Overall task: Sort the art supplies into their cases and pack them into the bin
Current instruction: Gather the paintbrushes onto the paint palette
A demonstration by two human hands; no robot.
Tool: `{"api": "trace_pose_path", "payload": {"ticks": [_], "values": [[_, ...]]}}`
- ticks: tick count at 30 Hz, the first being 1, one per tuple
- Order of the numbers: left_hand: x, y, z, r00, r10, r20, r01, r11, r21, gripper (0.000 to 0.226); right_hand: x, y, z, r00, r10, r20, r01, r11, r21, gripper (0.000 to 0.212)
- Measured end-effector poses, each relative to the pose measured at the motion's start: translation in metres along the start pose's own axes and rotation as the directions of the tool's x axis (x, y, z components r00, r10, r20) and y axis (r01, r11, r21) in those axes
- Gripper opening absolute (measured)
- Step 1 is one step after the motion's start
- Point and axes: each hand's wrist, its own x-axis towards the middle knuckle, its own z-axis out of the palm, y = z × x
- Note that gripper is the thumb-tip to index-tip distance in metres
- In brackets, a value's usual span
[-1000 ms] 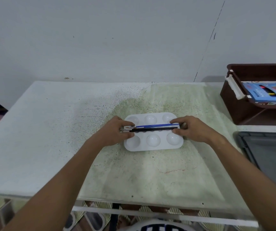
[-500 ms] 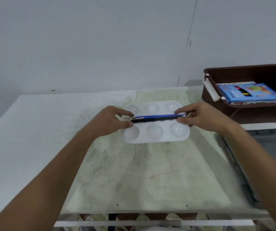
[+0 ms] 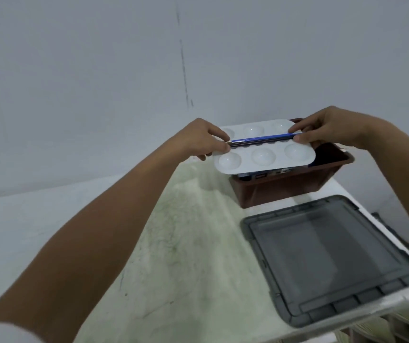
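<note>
Both hands are gripping a white palette (image 3: 264,157) over the brown bin (image 3: 297,184) at one o'clock: left hand (image 3: 198,139) fingers and right hand (image 3: 327,128) fingers are pinching the brushes (image 3: 265,139) against it.

palette (image 3: 264,154) covers bin (image 3: 297,184) mouth; lid (image 3: 332,258) flat beside

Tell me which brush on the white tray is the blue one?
The blue brush is the one farther from the person, next to the back row of wells on the white palette. The dark brush lies just beside it, nearer the front wells.
</note>
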Motion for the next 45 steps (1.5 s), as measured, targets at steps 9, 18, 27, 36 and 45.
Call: {"api": "trace_pose_path", "payload": {"ticks": [9,18,27,36,45], "values": [[0.074,0.021,0.055,0.997,-0.06,0.038,0.058,0.998,0.036,0.034,0.056,0.056,-0.037,0.996,0.084,0.027,-0.082,0.994,-0.078,0.027],[0.099,0.008,0.086,0.988,-0.155,-0.011,0.144,0.886,0.44,0.032,0.092,0.082,-0.01,0.999,0.002,0.036,0.012,0.926,-0.378,0.028],[0.104,0.006,0.086,0.989,-0.146,0.017,0.12,0.868,0.481,0.009,0.103,0.088,-0.007,0.995,-0.005,0.1,0.049,0.897,-0.439,0.033],[0.105,0.004,0.084,0.988,-0.147,0.043,0.122,0.927,0.355,0.019,0.106,0.092,-0.009,0.992,-0.009,0.126,0.063,0.901,-0.429,0.034],[0.104,0.006,0.078,0.989,-0.116,0.089,0.082,0.944,0.32,0.035,0.11,0.093,-0.008,0.993,-0.018,0.119,0.066,0.908,-0.414,0.033]]}}
